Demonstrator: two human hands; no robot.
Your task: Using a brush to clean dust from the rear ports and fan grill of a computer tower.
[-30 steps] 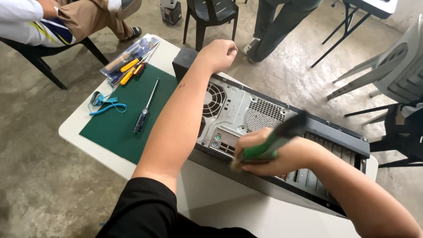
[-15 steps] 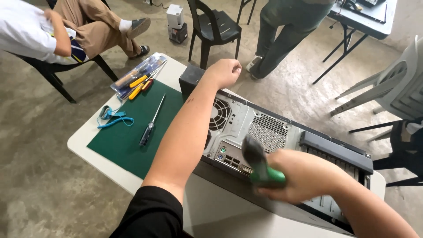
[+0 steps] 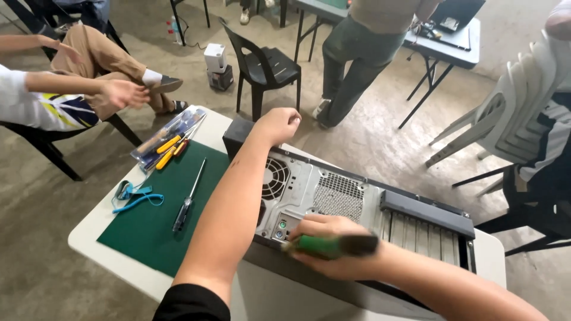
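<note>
A grey desktop computer case (image 3: 357, 202) lies on its side on a white table (image 3: 101, 223), its rear panel with fan grille facing me. My left hand (image 3: 279, 125) rests as a loose fist on the case's far left corner, arm stretched across it. My right hand (image 3: 333, 246) grips a green-handled brush (image 3: 330, 245) with dark bristles, held sideways against the near rear edge of the case by the ports.
A green mat (image 3: 160, 220) holds a long screwdriver (image 3: 189, 196) and a blue wrist strap (image 3: 134, 196). A clear pouch of orange-handled tools (image 3: 169, 141) lies at the table's far edge. A seated person's hand (image 3: 122, 92), a black chair (image 3: 264, 68), a standing person (image 3: 363, 53) and white chairs (image 3: 517, 113) surround the table.
My right hand has turned the brush from upright to lying sideways and shifted it left along the case's near edge. My left hand stays on the far corner.
</note>
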